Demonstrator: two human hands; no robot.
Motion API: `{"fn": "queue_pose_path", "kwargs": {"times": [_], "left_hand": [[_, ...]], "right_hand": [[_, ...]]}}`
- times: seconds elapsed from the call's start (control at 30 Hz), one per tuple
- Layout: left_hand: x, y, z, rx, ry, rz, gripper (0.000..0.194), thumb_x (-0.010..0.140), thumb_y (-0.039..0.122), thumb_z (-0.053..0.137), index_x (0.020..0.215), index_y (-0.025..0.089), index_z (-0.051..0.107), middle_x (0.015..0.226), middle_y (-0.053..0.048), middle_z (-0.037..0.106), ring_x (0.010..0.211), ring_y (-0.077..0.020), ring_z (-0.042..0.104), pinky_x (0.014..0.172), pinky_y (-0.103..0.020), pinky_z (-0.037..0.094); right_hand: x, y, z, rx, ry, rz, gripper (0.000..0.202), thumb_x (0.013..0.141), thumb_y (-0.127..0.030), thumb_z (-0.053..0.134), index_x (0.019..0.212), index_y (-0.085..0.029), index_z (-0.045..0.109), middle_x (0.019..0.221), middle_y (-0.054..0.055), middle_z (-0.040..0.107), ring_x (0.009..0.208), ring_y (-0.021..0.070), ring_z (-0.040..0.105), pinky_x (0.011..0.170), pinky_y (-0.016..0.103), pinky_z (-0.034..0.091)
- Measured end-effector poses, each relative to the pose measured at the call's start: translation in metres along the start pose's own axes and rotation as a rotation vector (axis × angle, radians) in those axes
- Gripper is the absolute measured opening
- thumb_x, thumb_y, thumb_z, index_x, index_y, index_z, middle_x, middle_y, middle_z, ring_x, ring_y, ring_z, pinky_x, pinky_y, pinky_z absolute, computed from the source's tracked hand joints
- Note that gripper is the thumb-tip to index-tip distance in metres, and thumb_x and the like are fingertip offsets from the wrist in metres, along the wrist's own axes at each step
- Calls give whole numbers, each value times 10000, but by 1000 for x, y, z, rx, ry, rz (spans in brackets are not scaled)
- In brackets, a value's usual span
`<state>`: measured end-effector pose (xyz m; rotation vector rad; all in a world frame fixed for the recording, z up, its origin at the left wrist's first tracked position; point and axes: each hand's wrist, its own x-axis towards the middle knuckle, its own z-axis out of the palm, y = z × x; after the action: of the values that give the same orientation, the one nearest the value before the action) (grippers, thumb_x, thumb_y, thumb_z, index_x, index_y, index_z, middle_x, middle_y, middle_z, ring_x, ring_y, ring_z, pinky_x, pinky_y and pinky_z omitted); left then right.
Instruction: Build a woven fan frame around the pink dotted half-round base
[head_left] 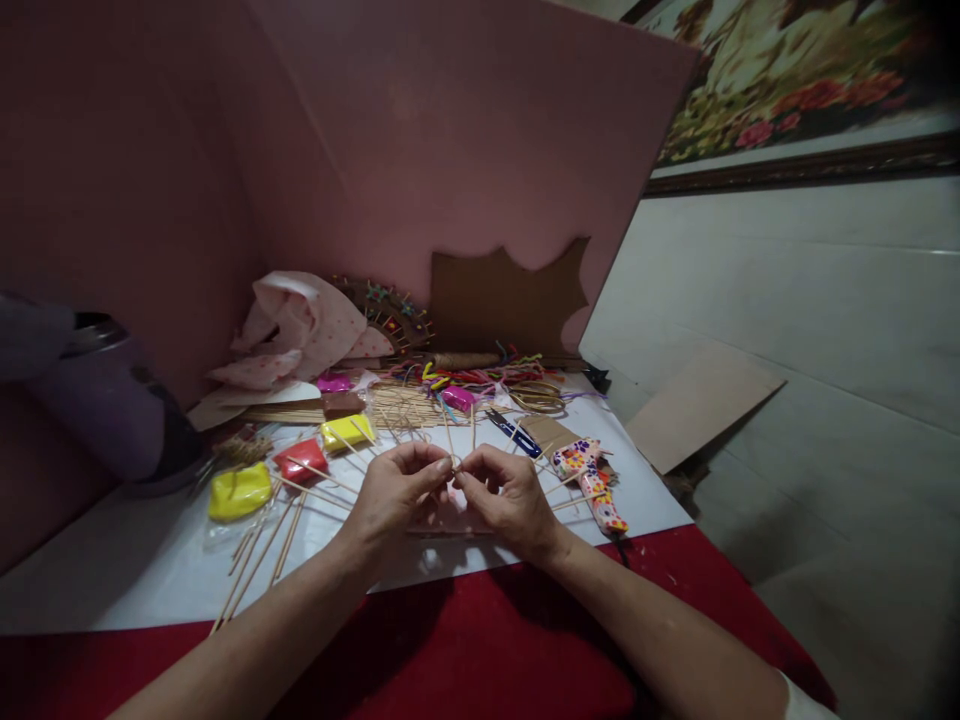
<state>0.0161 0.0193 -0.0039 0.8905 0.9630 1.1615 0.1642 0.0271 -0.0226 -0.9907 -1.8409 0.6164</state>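
Mid-frame, the person's left hand (396, 490) and right hand (516, 496) pinch a tiny piece (454, 476) (too small to identify) between their fingertips, thin sticks (322, 474) radiating to both sides.

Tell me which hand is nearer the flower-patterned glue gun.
Right. The right hand is left of the glue gun, apart from it; the left hand is farther left, beyond the right hand.

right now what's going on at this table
A person's left hand and right hand are close together, fingers pinched; whatever they hold is too small to make out. Sticks fan out around them. A red packet lies to the left, a glue gun to the right.
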Motion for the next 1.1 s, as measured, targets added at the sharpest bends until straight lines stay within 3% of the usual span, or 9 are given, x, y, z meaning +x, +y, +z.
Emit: {"fn": "queue_pose_path", "kwargs": {"times": [0.27, 0.47, 0.67, 0.9, 1.1], "left_hand": [[0, -1, 0, 15, 35, 47, 224, 531, 228, 776, 626, 155, 586, 479, 35, 580, 390, -88, 523, 397, -196, 383], [-2, 1, 2, 62, 29, 54, 260, 527, 247, 789, 713, 143, 639, 553, 26, 609, 420, -75, 507, 411, -195, 378], [-4, 2, 3, 148, 26, 94, 205, 575, 276, 757, 644, 133, 627, 481, 40, 556, 391, -60, 474, 388, -177, 331], [0, -5, 0, 91, -4, 18, 238, 592, 301, 750, 691, 145, 599, 500, 27, 582, 390, -85, 509, 410, -207, 391], [-3, -7, 3, 91, 44, 76, 200, 593, 261, 737, 657, 150, 584, 510, 28, 582, 411, -84, 516, 413, -199, 385]], "right_hand": [[-1, 0, -1, 0, 43, -20, 115, 790, -205, 551, 690, -166, 592, 594, -19, 572, 497, 85, 481, 477, 202, 375], [-2, -3, -2, -26, 47, -57, 142, 810, -237, 541, 689, -173, 582, 591, -12, 566, 505, 94, 484, 484, 216, 383], [-2, -3, -3, -40, 71, -76, 127, 805, -218, 531, 696, -174, 578, 605, -10, 565, 501, 93, 475, 481, 218, 379], [-2, -2, -1, -83, 67, -86, 144, 775, -182, 535, 632, -186, 529, 567, -27, 532, 489, 90, 461, 482, 213, 375], [-2, -2, -1, -112, 49, -112, 130, 760, -176, 528, 631, -193, 518, 554, -30, 532, 483, 93, 467, 479, 217, 374]]}}
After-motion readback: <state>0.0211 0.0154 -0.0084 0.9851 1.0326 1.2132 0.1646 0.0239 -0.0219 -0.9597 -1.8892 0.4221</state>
